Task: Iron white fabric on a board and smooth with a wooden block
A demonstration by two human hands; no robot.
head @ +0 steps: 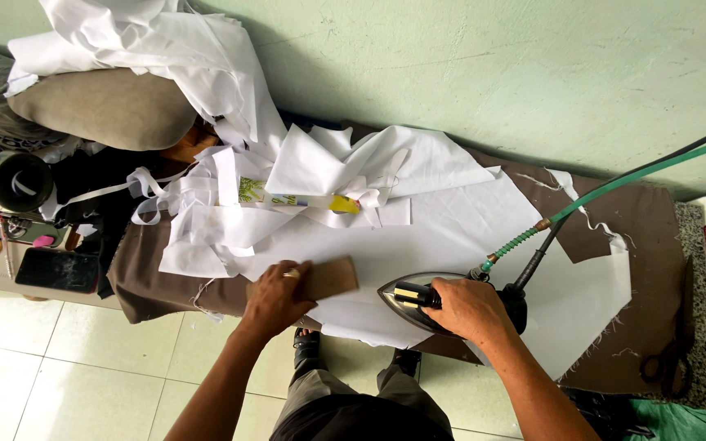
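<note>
Head view, looking down on a brown padded ironing board (655,245) that crosses the frame from lower left to right edge.

Right hand (471,310), lower centre-right: fingers wrapped fully round the handle of a steam iron (418,300), closed grip. Iron's pointed nose faces frame left and its sole sits flat on white fabric (451,237). A green hose (614,186) and a black cable (680,155) run from the iron's rear up to the upper right.

Left hand (275,298), lower centre-left: palm down, fingers spread flat, pressing a brown card rectangle (332,278) onto the cloth. No pinch; it holds by downward pressure only.

Judgement on technique: the card appears to serve as a folding guide, so the cloth edge should lie tight against it with the card kept from sliding. Iron nose is near the card's right end; the left fingertips are best kept on the far side of the card, away from the hot sole. Hose and cable should trail clear of the pressed area.

Fabric: plain white, thin, with creases; frayed threads show along its right-hand edges. It lies in the middle of the board, with a loose heap of white cut pieces and strips (206,204) at centre left.
</note>
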